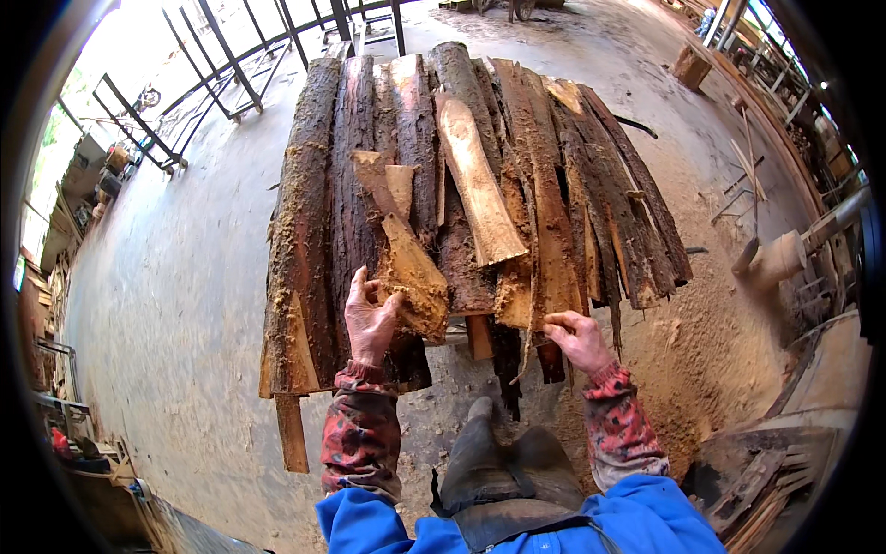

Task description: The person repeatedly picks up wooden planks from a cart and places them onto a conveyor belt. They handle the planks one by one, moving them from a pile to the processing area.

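A pile of bark-covered wood slabs (341, 175) lies lengthwise in front of me. My left hand (369, 321) is at the pile's near side, fingers bent and apart, its thumb by the edge of a short, rough wood offcut (413, 277). My right hand (580, 342) has its fingers closed on the near end of a long bark slab (554, 249), beside a thin hanging bark strip (528, 346). On top, between the hands and farther off, rests a pale bare-wood slab (475, 175), tilted across the others.
Black metal frames (217, 55) stand at the far left. Sawdust (711, 342) covers the concrete floor (175, 295) to the right. A long-handled tool (752, 203) and a round pipe (831, 222) are at the right edge. Scrap wood (757, 489) lies at lower right.
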The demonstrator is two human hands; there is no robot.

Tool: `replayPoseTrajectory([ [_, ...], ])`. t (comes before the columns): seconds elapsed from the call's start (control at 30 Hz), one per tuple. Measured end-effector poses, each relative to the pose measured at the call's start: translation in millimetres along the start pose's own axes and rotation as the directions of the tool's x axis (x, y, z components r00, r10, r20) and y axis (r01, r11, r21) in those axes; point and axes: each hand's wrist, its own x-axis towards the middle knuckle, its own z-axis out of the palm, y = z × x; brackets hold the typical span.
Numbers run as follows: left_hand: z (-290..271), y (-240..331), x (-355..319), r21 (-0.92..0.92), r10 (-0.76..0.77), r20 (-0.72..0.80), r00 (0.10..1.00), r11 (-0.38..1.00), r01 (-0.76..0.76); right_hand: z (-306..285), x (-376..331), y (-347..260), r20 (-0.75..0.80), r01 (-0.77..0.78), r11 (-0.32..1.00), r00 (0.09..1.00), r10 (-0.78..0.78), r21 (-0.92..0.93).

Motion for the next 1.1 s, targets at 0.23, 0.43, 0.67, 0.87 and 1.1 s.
replayPoseTrajectory([
  [0.23, -5.8, 18.3, -1.2, -0.194, -0.031, 0.14, 0.99, 0.979, 0.058, -29.8, -63.0, 60.5, -0.093, -0.207, 0.914, 0.963, 0.254, 0.35],
  [0.43, -7.2, 62.3, -5.7, -0.187, 0.041, 0.03, 0.999, 0.982, -0.035, -38.4, -120.4, 96.1, -0.173, -0.337, 0.88, 0.896, 0.409, 0.336],
  [0.67, 13.7, 115.3, 176.6, -0.351, 0.334, 0.199, 0.921, 0.902, -0.251, -17.7, -155.8, 121.3, -0.247, -0.402, 0.897, 0.864, 0.439, 0.185],
  [0.87, 39.8, 87.4, 305.9, 0.167, 0.172, 0.115, 0.978, 0.968, -0.19, 2.4, -172.2, 94.4, -0.241, -0.408, 0.913, 0.886, 0.395, -0.005],
  [1.1, 134.9, 88.8, 125.2, -0.197, 0.094, 0.535, 0.84, 0.98, 0.015, 33.3, -203.2, 104.6, -0.203, -0.525, 0.85, 0.828, 0.522, 0.043],
])
